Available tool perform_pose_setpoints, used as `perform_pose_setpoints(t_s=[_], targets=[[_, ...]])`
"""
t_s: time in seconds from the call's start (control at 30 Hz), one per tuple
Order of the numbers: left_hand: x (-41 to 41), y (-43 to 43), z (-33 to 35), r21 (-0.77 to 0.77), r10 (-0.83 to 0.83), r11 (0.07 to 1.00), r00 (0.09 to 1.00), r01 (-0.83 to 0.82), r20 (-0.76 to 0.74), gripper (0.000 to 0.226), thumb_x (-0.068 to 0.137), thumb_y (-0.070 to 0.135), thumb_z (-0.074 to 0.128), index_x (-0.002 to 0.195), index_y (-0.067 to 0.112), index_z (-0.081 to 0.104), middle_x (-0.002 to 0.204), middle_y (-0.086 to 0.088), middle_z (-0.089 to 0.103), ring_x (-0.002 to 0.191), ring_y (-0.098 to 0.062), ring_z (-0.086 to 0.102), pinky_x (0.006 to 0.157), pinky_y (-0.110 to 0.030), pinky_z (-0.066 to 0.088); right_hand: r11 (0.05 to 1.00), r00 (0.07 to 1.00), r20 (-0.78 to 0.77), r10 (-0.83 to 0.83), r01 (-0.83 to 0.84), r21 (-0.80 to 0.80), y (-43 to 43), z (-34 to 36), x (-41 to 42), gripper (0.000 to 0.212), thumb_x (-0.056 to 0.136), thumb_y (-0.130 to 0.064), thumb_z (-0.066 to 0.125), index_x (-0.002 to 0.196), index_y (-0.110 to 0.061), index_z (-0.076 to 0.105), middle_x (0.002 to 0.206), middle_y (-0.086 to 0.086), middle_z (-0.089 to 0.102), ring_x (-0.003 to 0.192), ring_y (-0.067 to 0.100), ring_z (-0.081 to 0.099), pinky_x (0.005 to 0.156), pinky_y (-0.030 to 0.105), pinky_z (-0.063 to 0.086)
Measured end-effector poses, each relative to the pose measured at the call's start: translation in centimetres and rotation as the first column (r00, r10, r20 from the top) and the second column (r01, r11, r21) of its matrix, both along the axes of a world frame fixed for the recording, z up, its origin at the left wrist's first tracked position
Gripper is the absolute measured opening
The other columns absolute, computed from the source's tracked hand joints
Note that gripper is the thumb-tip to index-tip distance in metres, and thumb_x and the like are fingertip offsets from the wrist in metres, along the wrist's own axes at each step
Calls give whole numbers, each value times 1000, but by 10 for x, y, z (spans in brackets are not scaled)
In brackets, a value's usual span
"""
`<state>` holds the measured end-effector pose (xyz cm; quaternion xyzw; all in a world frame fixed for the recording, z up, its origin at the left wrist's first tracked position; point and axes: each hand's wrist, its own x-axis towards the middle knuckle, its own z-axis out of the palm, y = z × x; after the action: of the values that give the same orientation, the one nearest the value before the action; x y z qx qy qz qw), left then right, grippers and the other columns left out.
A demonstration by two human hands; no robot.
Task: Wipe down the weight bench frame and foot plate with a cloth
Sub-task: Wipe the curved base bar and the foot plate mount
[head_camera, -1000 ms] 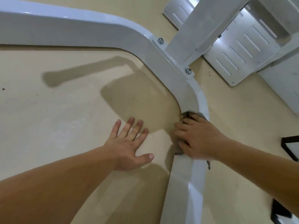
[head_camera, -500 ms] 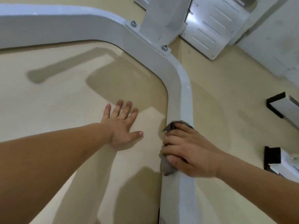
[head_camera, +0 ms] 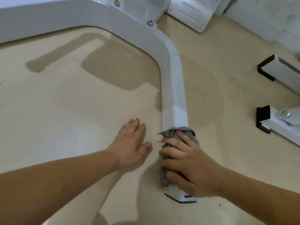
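Where under cloth (head_camera: pixel 189 133), frame tube (head_camera: pixel 174 95) nearward.

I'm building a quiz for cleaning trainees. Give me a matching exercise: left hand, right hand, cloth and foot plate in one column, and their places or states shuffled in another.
1. left hand
2. right hand
3. cloth
4. foot plate

A. at the top edge of the view, away from both hands
B. flat on the floor, fingers straight
C. bunched around the frame tube
D. grips the cloth on the tube

Pairs: 1-B, 2-D, 3-C, 4-A.
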<state>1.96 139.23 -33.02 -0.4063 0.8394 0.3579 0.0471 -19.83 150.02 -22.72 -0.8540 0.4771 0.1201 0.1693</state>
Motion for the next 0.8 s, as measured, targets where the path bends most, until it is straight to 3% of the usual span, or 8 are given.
perform_pose_setpoints(t_s=[0.07,0.13,0.23,0.4,0.53,0.63,0.7,0.8], targets=[[-3,11,-6,-3,11,1000,1000,-11,24,79,104,62,29,165,20,2,172,-6,-13,157,-25,-20,128,-41,-10,998,995,79,-59,60,-11,35,-3,3,40,107,-43,36,136,-33,61,159,-10,39,158,20,11,127,51,3],[-7,18,-9,-12,12,1000,999,-12,48,83,100,67,25,165,21,-1,171,-5,-17,155,-26,-24,127,-44,-13,979,972,149,-183,194,-61,55,-13,8,47,107,-42,37,151,-30,49,169,-7,20,159,24,5,127,51,4],[-13,17,-10,-3,51,999,998,-51,37,88,92,67,17,165,22,-3,170,-5,-21,154,-25,-28,126,-45,-16,913,910,188,-369,393,-111,15,-32,4,58,104,-44,41,159,-26,33,172,-2,3,159,23,-6,127,54,9],[-19,15,-4,7,77,997,997,-77,31,79,105,56,30,165,20,-6,170,-4,-24,154,-25,-28,126,-46,-15,748,740,201,-643,662,-43,-96,-38,-10,73,103,-40,48,164,-28,10,169,-3,-20,155,21,-23,128,46,2],[-8,8,-8,-39,74,997,997,-73,16,85,96,62,22,164,19,-5,171,-7,-19,156,-27,-22,126,-42,-12,625,611,284,-739,779,-47,-57,-40,15,77,105,-39,45,163,-26,-4,169,-4,-21,158,23,0,124,34,20],[-3,2,-13,-42,117,992,993,-117,9,85,96,62,21,164,18,-4,171,-8,-18,156,-27,-21,126,-41,-13,615,582,298,-756,789,18,13,-37,37,79,104,-46,40,156,-39,-19,164,-13,-31,156,22,13,113,24,31],[-8,0,-13,-55,111,992,994,-110,20,83,98,61,22,164,18,-4,171,-9,-17,156,-28,-21,126,-42,-12,602,575,270,-772,798,24,57,-33,53,78,98,-57,30,147,-53,-31,160,-18,-38,156,22,19,105,26,43],[-16,2,-15,-68,121,991,992,-119,27,78,104,56,30,165,19,0,172,-8,-15,156,-30,-21,126,-47,-13,569,557,212,-803,823,-8,92,-32,68,84,91,-61,30,142,-57,-37,160,-20,-37,149,25,37,86,34,59]])
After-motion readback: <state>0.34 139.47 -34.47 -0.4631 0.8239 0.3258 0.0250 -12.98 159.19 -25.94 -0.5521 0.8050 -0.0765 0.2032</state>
